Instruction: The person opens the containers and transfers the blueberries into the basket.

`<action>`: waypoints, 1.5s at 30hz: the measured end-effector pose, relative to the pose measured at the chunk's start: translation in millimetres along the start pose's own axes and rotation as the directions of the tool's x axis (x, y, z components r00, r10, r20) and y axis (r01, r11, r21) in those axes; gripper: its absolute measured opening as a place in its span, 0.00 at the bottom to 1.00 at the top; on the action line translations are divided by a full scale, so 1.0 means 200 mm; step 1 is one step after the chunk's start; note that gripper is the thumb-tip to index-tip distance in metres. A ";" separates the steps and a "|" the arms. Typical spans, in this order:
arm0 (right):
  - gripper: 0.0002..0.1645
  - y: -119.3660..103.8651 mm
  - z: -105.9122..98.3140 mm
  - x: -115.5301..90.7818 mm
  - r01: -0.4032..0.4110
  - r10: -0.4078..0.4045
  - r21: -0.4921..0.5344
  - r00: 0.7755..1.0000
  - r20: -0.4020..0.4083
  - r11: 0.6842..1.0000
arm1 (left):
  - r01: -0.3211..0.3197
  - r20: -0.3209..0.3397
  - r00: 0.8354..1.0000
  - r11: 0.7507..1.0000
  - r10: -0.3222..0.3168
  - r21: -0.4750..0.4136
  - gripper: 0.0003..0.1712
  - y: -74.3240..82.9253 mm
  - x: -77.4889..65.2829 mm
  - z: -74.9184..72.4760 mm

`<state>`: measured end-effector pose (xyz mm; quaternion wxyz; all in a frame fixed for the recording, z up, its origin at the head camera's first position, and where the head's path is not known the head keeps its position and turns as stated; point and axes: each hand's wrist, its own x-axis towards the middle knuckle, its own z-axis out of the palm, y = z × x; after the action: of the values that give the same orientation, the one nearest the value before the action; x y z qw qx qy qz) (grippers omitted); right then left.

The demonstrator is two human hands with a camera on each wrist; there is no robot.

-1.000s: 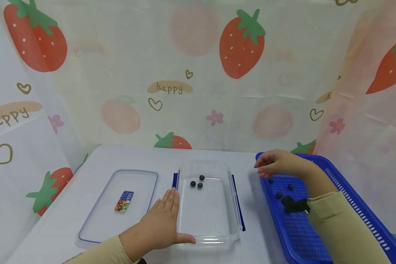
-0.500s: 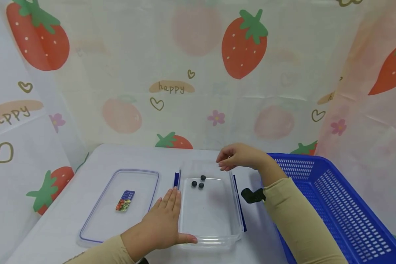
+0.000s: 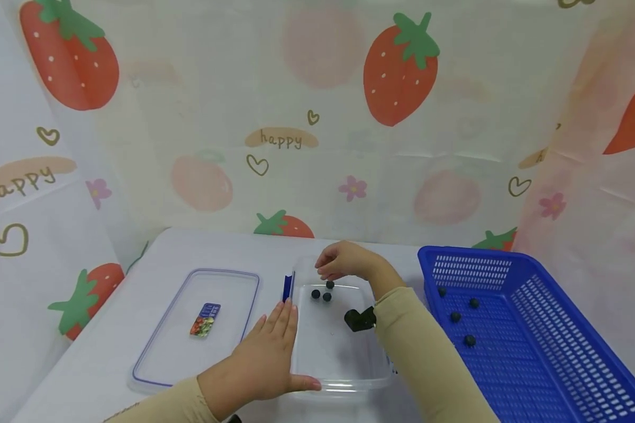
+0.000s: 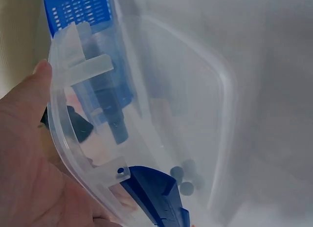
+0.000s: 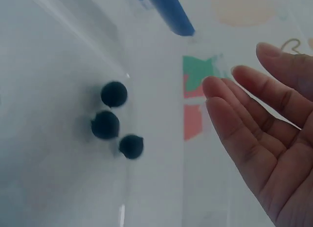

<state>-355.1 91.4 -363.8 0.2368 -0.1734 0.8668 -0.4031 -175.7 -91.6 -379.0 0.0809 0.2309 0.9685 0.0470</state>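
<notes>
A clear plastic food box (image 3: 344, 385) with blue side clips stands mid-table. Three small dark round balls, like blueberries (image 3: 326, 297), lie on its floor toward the far end. My left hand (image 3: 261, 352) rests along the box's left side, fingers straight, thumb at the near rim. In the left wrist view the palm (image 4: 34, 158) is beside the box wall and a blue clip (image 4: 154, 192). My right hand (image 3: 346, 261) is over the far end of the box. In the right wrist view its fingers (image 5: 244, 134) are loosely bent, thumb apart, nothing between them.
A blue perforated basket (image 3: 529, 352) with several dark balls (image 3: 470, 341) stands on the right. On the left lies a clear lid (image 3: 164, 358) with a blue seal and a printed label (image 3: 205, 320). A strawberry-print cloth (image 3: 349, 147) hangs behind the table.
My right hand has moved left from over the basket to over the box's far end. The left hand stays at the box. The three balls in the box lie as before.
</notes>
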 end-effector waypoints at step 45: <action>0.06 0.09 0.27 0.17 -0.158 0.168 -0.306 0.986 0.007 0.939 | -0.032 -0.028 0.999 0.998 0.033 0.048 0.69 0.00 -0.01 0.02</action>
<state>-355.7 52.1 -418.6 0.2541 -0.1419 0.9260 -0.2406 -173.3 -91.2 -383.4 0.0607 0.2478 0.9665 0.0285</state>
